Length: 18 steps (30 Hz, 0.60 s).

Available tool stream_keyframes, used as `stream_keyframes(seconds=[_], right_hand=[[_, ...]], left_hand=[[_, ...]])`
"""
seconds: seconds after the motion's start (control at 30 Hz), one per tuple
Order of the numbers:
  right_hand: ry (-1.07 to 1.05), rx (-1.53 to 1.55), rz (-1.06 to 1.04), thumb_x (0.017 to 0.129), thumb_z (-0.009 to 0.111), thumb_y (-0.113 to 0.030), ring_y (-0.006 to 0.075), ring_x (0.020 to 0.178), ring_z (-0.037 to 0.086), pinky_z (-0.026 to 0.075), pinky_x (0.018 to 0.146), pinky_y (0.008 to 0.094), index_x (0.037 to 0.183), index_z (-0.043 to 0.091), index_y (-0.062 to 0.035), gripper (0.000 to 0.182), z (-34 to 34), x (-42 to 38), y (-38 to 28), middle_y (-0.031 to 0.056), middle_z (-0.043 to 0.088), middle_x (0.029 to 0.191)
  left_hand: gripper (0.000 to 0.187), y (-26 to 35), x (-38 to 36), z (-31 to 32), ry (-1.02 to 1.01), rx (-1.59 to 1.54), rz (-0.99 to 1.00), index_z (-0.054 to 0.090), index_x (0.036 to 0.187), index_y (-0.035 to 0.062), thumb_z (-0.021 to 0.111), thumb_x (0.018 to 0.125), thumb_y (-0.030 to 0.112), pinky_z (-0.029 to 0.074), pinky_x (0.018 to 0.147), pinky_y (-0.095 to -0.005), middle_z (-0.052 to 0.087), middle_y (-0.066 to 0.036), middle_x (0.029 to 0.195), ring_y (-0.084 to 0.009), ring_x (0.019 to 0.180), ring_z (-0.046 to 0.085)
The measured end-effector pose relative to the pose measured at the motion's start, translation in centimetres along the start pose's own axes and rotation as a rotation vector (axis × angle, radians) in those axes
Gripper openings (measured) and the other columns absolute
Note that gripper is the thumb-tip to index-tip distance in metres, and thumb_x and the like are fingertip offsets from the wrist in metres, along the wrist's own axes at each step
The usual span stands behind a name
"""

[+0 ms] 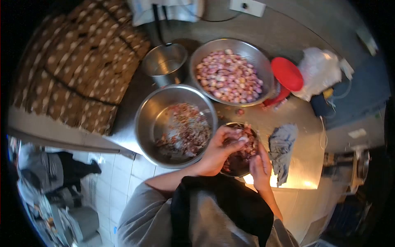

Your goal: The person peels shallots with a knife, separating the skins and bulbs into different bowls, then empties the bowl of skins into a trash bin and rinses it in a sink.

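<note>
My left hand is over a small metal bowl, thumb and fingers closed on a clump of reddish shallot skins. Some of the clump is hidden by the fingers. At the bowl's right side is my right hand, its fingers stretched upward along the rim and the skins. Left of the small bowl stands a large steel bowl with shallot peelings in the bottom. Behind is a wide steel basin full of pinkish shallots.
A steel pot stands behind the peelings bowl. Stacked egg trays are at the left. A grey cloth, a red lid-like disc and a plastic bag lie at the right. Another person is at the lower left.
</note>
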State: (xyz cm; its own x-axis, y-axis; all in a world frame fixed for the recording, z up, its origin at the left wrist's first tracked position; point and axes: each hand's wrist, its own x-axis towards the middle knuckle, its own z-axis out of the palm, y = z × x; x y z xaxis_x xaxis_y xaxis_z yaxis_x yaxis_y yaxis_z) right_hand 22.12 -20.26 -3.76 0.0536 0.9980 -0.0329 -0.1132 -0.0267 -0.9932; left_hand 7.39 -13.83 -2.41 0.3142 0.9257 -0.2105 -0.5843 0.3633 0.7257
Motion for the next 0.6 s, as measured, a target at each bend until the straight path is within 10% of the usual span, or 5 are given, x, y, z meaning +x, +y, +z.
stream_keyframes(seconds=[0.3, 0.5, 0.6], right_hand=[[-0.058, -0.035, 0.016, 0.091, 0.038, -0.014, 0.0030, 0.048, 0.031, 0.026, 0.044, 0.0164, 0.132, 0.026, -0.0015, 0.044, 0.9, 0.1, -0.6, -0.0047, 0.039, 0.061], [-0.049, -0.060, 0.041, 0.091, 0.037, -0.011, 0.0028, 0.049, 0.031, 0.026, 0.045, 0.0160, 0.131, 0.029, -0.0019, 0.042, 0.4, 0.4, 0.0, -0.0044, 0.043, 0.067], [-0.095, -0.077, 0.061, 0.090, 0.038, -0.010, 0.0026, 0.051, 0.031, 0.026, 0.046, 0.0155, 0.131, 0.030, -0.0020, 0.042, 0.3, 0.7, -0.3, -0.0039, 0.046, 0.074]], left_hand=[[0.034, 8.5, 10.5, 0.4, 0.044, 0.451, 0.279, 0.049, 0.104, 0.0036, 0.064, 0.074, 0.005, 0.046, 0.069, -0.0242, 0.056, -0.006, 0.093, -0.0134, 0.086, 0.054], [0.018, 12.4, 12.8, -10.5, 0.003, 1.098, 0.436, 0.058, 0.089, 0.0043, 0.064, 0.073, 0.006, 0.046, 0.068, -0.0231, 0.059, -0.005, 0.084, -0.0093, 0.079, 0.056], [0.022, 12.1, 10.5, -14.5, 0.068, 1.526, 0.070, 0.058, 0.093, 0.0052, 0.063, 0.072, 0.009, 0.047, 0.072, -0.0286, 0.060, -0.009, 0.081, -0.0152, 0.081, 0.058]])
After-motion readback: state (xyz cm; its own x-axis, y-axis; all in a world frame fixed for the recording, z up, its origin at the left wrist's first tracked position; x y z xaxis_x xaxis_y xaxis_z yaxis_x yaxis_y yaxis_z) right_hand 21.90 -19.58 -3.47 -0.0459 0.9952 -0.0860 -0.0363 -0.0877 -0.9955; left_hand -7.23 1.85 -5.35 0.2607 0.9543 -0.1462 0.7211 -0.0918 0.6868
